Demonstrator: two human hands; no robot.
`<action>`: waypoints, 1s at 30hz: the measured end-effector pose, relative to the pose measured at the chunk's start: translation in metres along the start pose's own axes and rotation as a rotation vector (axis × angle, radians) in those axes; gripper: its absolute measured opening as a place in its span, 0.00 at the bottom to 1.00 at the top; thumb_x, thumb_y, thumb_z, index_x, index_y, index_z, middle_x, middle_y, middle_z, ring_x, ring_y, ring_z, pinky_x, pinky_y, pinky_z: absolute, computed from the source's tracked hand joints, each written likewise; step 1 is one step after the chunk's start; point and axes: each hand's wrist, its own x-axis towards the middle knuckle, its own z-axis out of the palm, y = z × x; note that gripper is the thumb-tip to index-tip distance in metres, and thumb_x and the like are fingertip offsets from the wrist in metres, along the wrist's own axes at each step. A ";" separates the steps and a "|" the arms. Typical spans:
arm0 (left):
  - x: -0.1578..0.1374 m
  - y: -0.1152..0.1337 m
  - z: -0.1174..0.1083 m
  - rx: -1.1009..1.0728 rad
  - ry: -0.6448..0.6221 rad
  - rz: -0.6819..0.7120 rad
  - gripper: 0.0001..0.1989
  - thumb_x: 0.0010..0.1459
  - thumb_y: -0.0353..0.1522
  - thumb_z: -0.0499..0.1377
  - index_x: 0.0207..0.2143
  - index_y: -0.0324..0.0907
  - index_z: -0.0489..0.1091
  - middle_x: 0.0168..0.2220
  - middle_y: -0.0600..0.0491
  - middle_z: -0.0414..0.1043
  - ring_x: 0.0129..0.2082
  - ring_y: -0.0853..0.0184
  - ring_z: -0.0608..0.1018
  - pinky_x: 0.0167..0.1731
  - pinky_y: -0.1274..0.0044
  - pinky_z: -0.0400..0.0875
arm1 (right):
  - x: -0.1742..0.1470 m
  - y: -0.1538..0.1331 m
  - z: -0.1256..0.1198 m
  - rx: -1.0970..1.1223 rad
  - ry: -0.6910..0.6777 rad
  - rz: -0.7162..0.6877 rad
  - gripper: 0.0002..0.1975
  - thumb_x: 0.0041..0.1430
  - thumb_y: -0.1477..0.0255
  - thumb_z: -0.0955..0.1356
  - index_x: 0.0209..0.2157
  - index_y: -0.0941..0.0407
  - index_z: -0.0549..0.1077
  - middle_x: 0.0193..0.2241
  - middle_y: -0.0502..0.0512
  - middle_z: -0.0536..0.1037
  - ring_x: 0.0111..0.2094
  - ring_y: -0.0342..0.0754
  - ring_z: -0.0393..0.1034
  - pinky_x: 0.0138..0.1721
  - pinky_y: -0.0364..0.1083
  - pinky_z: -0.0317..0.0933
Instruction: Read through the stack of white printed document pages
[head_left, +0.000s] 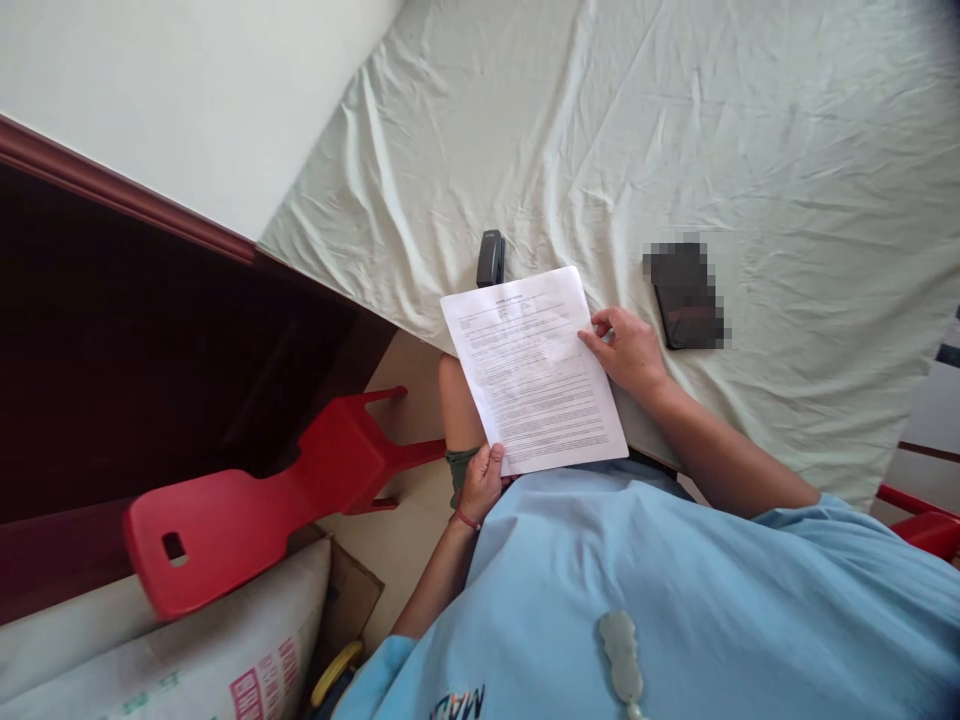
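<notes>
A printed sheet of paper (536, 380) lies tilted across the table's edge and over my lap, its text facing up. I cannot tell if more sheets lie under it. My left hand (481, 485), with a red band at the wrist, pinches the lower left corner, thumb on top. At the right edge of the sheet, my right hand (628, 348) has its thumb and curled fingers closed on the paper. Just beyond the top edge sits a black stapler (490, 258), partly covered by the paper. A dark phone-like object (684, 295), blurred by pixels, rests right of my right hand.
A wrinkled pale cloth (787, 160) covers the table. To the left stand a red plastic chair (225, 525) and a dark wooden panel (135, 350). A printed white sack (247, 640) lies at the lower left. Another red seat (930, 530) shows at the right edge.
</notes>
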 end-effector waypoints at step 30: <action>0.010 -0.005 0.006 -0.118 0.000 -0.019 0.43 0.45 0.67 0.63 0.42 0.37 0.71 0.24 0.56 0.72 0.18 0.73 0.71 0.17 0.81 0.66 | -0.011 -0.005 -0.001 0.156 0.179 -0.220 0.07 0.65 0.67 0.68 0.34 0.51 0.76 0.36 0.54 0.78 0.37 0.49 0.72 0.38 0.47 0.64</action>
